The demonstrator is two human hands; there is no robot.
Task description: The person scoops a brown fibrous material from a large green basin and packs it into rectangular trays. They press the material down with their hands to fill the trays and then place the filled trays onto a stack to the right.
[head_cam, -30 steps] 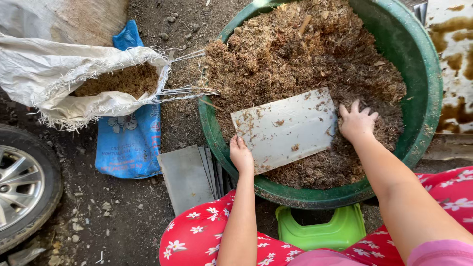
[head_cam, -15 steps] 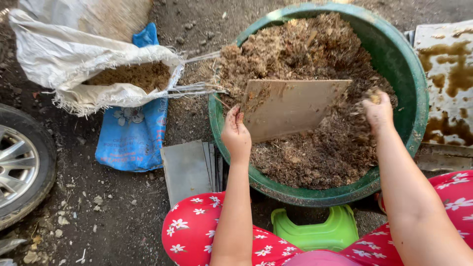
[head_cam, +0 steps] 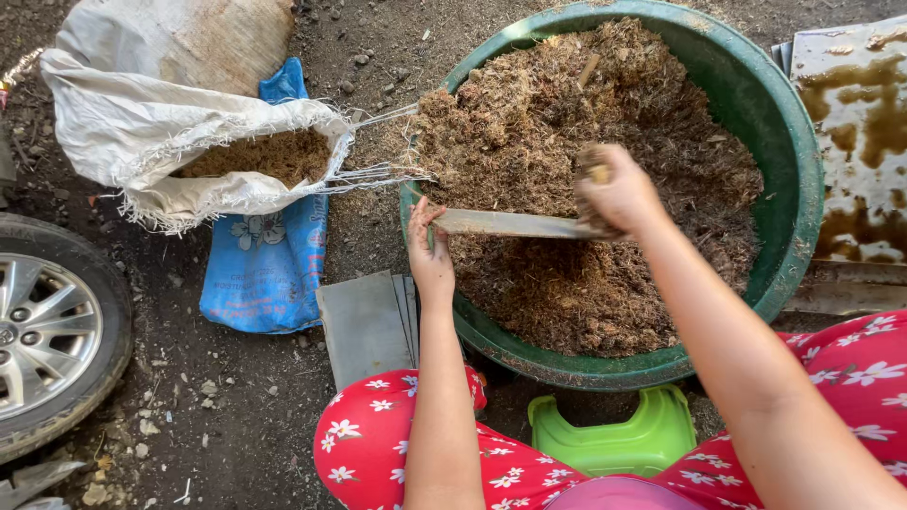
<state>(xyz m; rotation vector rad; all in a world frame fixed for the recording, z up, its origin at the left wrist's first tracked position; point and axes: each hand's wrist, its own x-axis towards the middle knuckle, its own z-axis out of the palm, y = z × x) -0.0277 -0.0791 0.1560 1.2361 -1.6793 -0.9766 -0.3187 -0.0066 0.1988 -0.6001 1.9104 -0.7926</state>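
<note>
Dirt ground (head_cam: 265,416); green tub (head_cam: 784,189); white sack (head_cam: 142,142).

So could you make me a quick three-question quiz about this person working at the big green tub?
1. True or false: both hands hold the flat board over the green tub.
2. What lies under the white sack? A) blue bag B) red cloth C) bucket
3. Fill in: the left hand grips the board's ____ end.

Key: 1 true; the right hand holds the other end. 2 A, blue bag. 3 left.
</note>
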